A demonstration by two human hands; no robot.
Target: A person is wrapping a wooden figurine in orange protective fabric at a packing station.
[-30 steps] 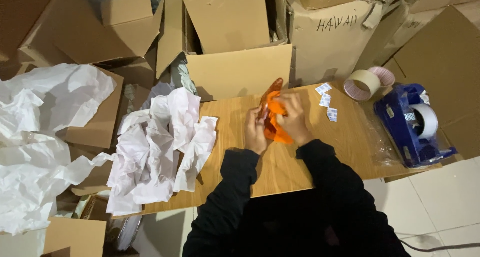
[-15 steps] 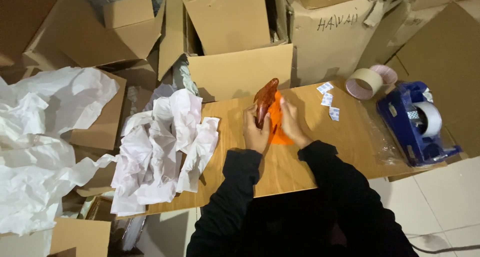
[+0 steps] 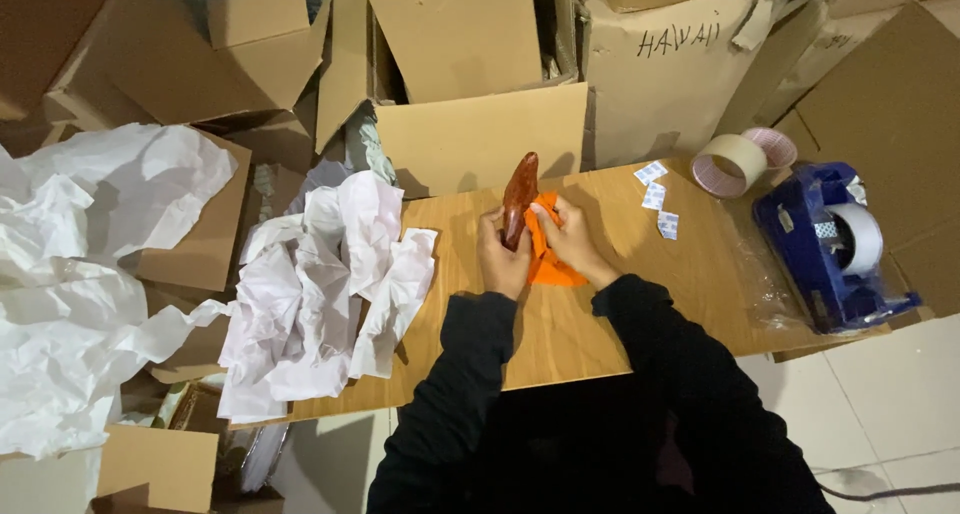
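Observation:
My left hand [image 3: 503,257] grips a slim reddish-brown glossy object [image 3: 519,194], held upright above the wooden table [image 3: 620,304]. My right hand [image 3: 567,236] pinches the edge of an orange cloth or paper [image 3: 549,263] that lies under and against the object. Both hands meet at the middle of the table, near its far edge. The lower part of the object is hidden behind my left hand.
Crumpled white paper [image 3: 320,284] covers the table's left end, and more white paper [image 3: 80,274] lies over boxes further left. Tape rolls [image 3: 735,162], small white packets [image 3: 658,196] and a blue tape dispenser [image 3: 835,244] are at the right. Cardboard boxes [image 3: 480,144] stand behind.
The reddish-brown object has come out of the orange wrap and now stands upright in my left hand. The orange piece has dropped lower, toward the table.

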